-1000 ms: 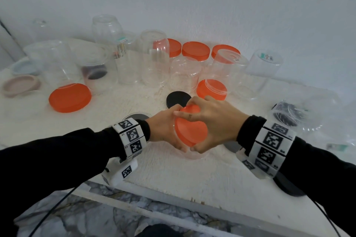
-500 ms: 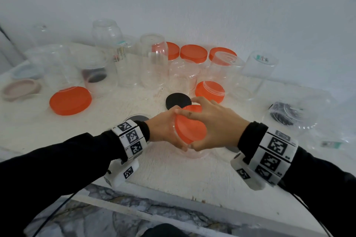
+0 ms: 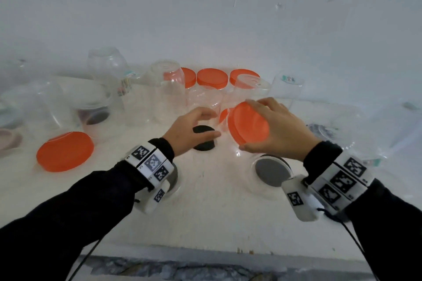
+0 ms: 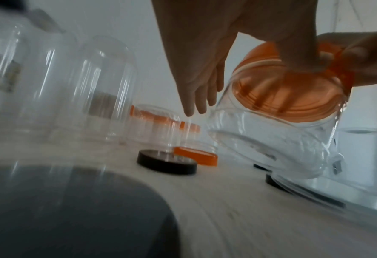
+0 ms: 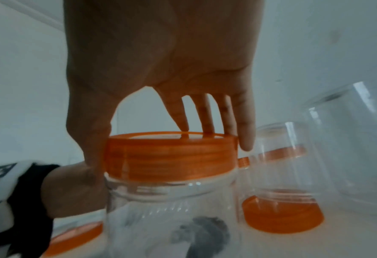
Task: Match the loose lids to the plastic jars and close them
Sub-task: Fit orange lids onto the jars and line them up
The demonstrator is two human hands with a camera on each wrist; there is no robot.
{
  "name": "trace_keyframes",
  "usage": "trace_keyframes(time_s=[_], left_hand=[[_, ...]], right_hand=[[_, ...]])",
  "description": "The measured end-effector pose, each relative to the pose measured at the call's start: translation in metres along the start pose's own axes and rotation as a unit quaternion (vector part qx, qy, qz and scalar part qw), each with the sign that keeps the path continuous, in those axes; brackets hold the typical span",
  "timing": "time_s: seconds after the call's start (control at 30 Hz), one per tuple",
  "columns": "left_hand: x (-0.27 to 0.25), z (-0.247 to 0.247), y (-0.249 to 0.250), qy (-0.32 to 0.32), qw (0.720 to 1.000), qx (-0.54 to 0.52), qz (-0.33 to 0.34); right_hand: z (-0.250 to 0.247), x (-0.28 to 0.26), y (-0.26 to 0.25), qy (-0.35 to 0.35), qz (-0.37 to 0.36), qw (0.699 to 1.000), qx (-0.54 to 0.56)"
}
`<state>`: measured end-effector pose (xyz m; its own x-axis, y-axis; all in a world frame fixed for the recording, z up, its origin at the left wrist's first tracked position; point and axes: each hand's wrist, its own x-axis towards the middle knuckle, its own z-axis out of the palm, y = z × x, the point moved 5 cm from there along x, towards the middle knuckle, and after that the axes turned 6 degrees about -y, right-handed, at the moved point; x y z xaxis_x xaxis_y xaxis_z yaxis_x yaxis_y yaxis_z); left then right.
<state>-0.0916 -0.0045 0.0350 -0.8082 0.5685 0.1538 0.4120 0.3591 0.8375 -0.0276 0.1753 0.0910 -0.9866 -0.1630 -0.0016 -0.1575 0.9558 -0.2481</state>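
Observation:
My right hand [image 3: 270,122] grips the orange lid [image 3: 247,123] of a clear plastic jar, thumb on one side and fingers over the top. The lid [image 5: 170,157] sits on the jar's neck, and the jar [image 4: 271,139] hangs tilted above the table. Held over a loose black lid [image 3: 204,138], my left hand [image 3: 191,129] holds nothing, and its straight fingers [image 4: 196,97] point to the back, just left of the jar. A small orange lid [image 4: 196,156] lies behind the black one.
Several clear jars stand upturned along the back, with orange-lidded jars [image 3: 212,78] behind them. A large orange lid [image 3: 65,150] lies at the left. A dark-lidded jar [image 3: 271,172] stands near my right wrist. The table's front edge [image 3: 205,253] is close.
My left hand has let go of the jar and drawn off to the left. The right hand has lifted the orange-lidded jar and carried it toward the back.

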Motion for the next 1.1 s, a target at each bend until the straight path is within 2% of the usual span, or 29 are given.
trace_keyframes(time_s=[0.1,0.27,0.43,0.53,0.6,0.7,0.87,1.1], left_hand=[[0.023,-0.01,0.0,0.073,0.994,0.075,0.036],[0.069,-0.005,-0.006,0.121,0.97,0.199,0.067],[0.093,0.01,-0.011,0.148,0.953,0.261,0.045],[0.103,0.016,-0.021,0.131,0.942,0.31,-0.017],[0.106,0.019,-0.026,0.134,0.934,0.329,-0.033],[0.108,0.023,-0.029,0.135,0.923,0.358,-0.051],[0.112,0.024,-0.038,0.118,0.931,0.329,-0.105],[0.111,0.024,-0.04,0.1,0.928,0.34,-0.117]], right_hand=[[-0.02,-0.001,0.027,0.07,0.066,0.995,0.028],[-0.054,-0.01,0.082,0.123,0.14,0.98,0.066],[-0.078,-0.009,0.136,0.121,0.176,0.975,0.056],[-0.091,-0.006,0.162,0.126,0.185,0.973,0.054],[-0.099,-0.001,0.176,0.128,0.188,0.972,0.049],[-0.108,0.009,0.19,0.11,0.189,0.975,0.041],[-0.113,0.035,0.213,0.059,0.178,0.982,0.032],[-0.105,0.081,0.239,-0.045,0.209,0.977,-0.02]])
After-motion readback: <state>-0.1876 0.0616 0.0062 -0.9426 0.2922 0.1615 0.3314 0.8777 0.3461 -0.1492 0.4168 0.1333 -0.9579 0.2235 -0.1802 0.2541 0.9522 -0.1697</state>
